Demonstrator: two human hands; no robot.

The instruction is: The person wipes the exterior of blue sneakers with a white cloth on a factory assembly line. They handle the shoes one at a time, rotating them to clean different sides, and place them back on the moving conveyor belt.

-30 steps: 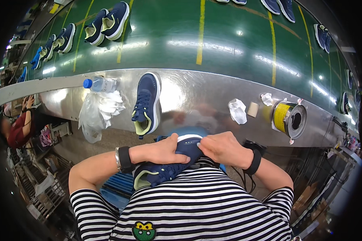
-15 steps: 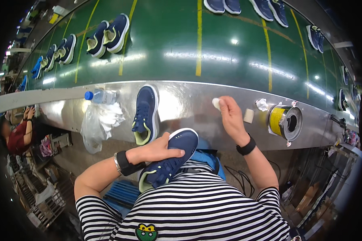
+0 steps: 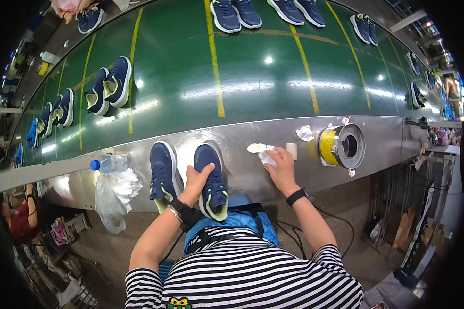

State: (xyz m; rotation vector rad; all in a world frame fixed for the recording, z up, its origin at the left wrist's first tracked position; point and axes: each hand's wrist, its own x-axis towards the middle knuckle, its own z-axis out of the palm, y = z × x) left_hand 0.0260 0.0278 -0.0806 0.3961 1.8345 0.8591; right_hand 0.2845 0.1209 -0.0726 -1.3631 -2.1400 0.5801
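Note:
My left hand [image 3: 193,183] is closed round the side of a navy sneaker [image 3: 209,156], thumb across its laces. The sneaker stands upright at the bench's near edge, toe away from me, pale green lining at the heel. Beside it on the left is a matching navy sneaker [image 3: 162,167], close to my left wrist. My right hand [image 3: 281,172] is low over the metal bench, fingertips closed on a white crumpled wipe [image 3: 267,155]. Touching or just beyond the wipe is a small white oval piece [image 3: 255,148]. A cream block [image 3: 292,151] lies beside my right fingers.
A yellow-labelled round tin [image 3: 329,146] and crumpled paper [image 3: 304,133] are right on the bench. A blue-capped bottle [image 3: 111,164] and a plastic bag with white wipes [image 3: 111,198] are left. Beyond runs a green conveyor [image 3: 175,67] with several navy sneakers. Another person [image 3: 26,208] is far left.
My left hand has moved the sneaker from against my body onto the bench beside its match. My right hand has come down to the bench with the white wipe. The view has shifted.

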